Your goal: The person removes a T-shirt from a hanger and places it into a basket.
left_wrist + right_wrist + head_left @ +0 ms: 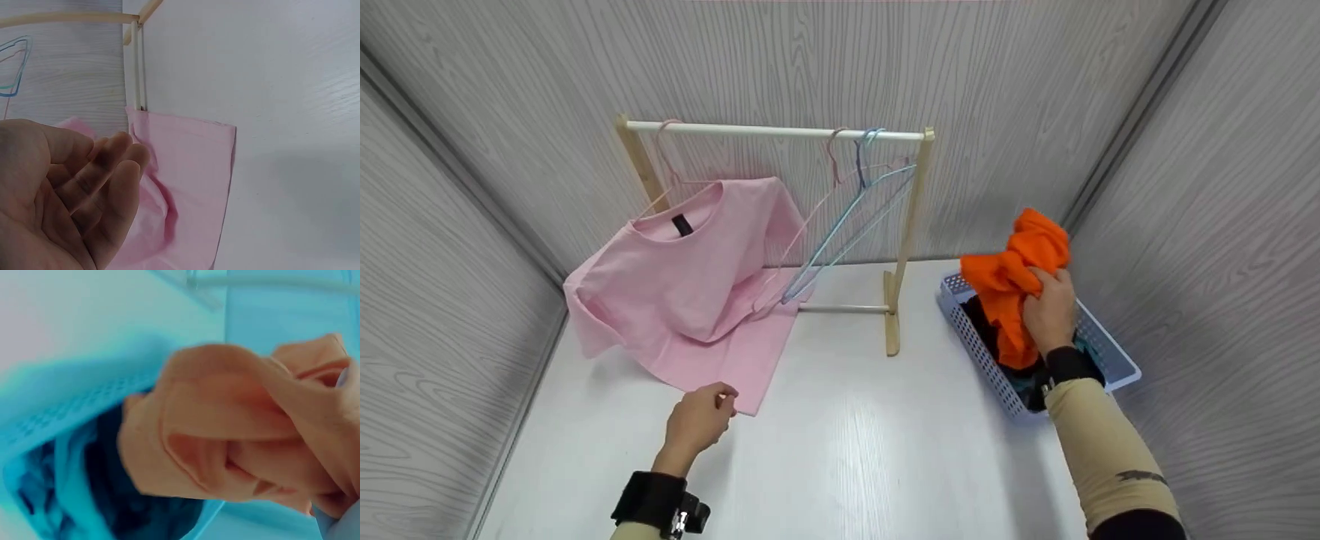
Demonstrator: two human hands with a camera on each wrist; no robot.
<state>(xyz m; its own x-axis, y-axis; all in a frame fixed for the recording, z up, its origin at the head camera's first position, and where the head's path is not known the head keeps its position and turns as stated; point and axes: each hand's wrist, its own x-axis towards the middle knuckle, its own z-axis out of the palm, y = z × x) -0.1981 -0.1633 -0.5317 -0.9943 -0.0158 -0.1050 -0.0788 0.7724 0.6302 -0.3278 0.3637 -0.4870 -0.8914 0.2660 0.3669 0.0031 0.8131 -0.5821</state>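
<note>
An orange cloth garment (1011,277) is bunched in my right hand (1051,311), which grips it above a light blue plastic basket (1110,349). In the right wrist view the garment (225,422) fills the middle, its folds hanging over the basket rim. My left hand (699,420) hovers near the lower hem of a pink T-shirt (675,262), holding nothing. Its fingers are loosely curled in the left wrist view, with the pink cloth (191,152) behind them. The T-shirt is on a pink hanger (667,154) at the rack's left end, its lower part spread on the table.
A small rack with a white rail (765,131) and wooden posts (913,217) stands against the back wall. Pink and blue hangers (840,217) hang bare near its right end. Dark clothes (1020,375) lie in the basket. Grey wood-grain walls (1222,225) enclose the white table (840,450).
</note>
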